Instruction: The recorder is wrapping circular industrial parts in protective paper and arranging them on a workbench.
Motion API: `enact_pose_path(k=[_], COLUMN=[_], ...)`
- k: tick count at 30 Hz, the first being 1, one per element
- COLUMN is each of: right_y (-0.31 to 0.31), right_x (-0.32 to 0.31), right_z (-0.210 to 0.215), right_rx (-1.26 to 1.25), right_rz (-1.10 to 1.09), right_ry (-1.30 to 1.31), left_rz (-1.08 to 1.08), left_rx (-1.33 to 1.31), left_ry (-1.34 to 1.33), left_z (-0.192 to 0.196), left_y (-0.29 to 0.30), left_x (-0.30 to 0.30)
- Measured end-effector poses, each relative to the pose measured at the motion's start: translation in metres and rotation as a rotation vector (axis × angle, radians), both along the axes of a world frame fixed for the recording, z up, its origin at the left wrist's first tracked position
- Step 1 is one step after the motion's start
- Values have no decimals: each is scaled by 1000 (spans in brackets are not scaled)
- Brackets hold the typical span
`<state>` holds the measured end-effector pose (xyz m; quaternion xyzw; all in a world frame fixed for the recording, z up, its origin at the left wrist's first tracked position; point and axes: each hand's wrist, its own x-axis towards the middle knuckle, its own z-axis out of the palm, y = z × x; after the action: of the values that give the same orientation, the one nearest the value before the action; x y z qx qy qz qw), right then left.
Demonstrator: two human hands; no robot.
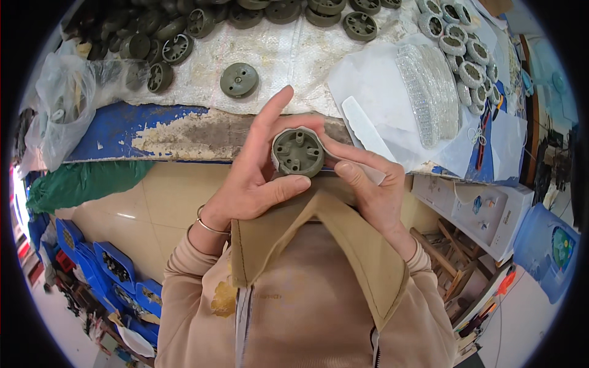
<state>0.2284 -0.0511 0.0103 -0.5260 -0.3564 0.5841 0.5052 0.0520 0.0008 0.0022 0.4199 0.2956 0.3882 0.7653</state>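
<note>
Hands meet at the centre of the frame: the left hand (254,178) curls around a grey-green plastic wheel (298,152), thumb under it and forefinger stretched up, while the right hand (368,184) pinches a white strip (343,156) wrapped about the wheel's rim. Just above lies the table (123,129) edge, with one loose wheel (238,80) on white sacking (276,49). Dark wheels (153,37) pile at upper left, banded wheels (460,49) at upper right.
</note>
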Motion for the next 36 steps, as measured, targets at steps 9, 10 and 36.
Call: enact_pose_path(k=[9, 10, 36], right_y=[-1, -1, 12], right_x=[-10, -11, -15], right_z=[-9, -11, -7], right_rx=[53, 50, 276], right_rz=[-43, -47, -89], right_ry=[-107, -87, -403], left_rz=[141, 180, 62], left_rx=[317, 359, 270], left_ry=[76, 108, 60], left_z=[-25, -28, -19], left_y=[-6, -6, 3], left_x=[3, 3, 9])
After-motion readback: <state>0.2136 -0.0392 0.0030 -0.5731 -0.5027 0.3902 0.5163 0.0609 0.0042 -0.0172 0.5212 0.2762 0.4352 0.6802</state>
